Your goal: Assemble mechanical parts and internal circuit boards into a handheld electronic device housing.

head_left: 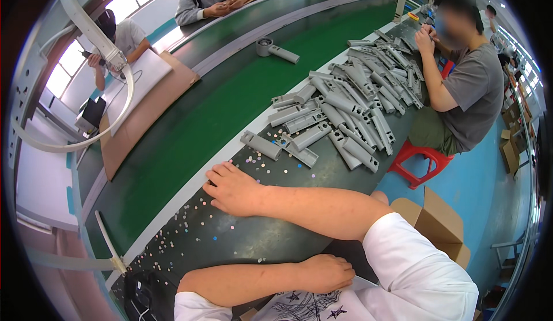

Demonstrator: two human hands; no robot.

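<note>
My right hand (233,189) reaches across the dark tabletop (276,223), its palm down and fingers apart at the pale border strip by the green belt. Small round dots (196,197), mostly white with some coloured, lie scattered around it. Close to my body, my left hand (329,273) rests with fingers curled in front of my shirt; its palm side is hidden, so I cannot make out whether anything is in it. Beyond my right hand, the nearest grey plastic housing (260,144) lies at the edge of a large heap of similar grey housings (345,99).
On the green conveyor belt (230,99) lie a round grey part (264,46) and a grey handle piece (284,54). A co-worker (472,79) sits right on a red stool (420,162). An open cardboard box (438,220) stands near my right elbow. Other people sit across the belt.
</note>
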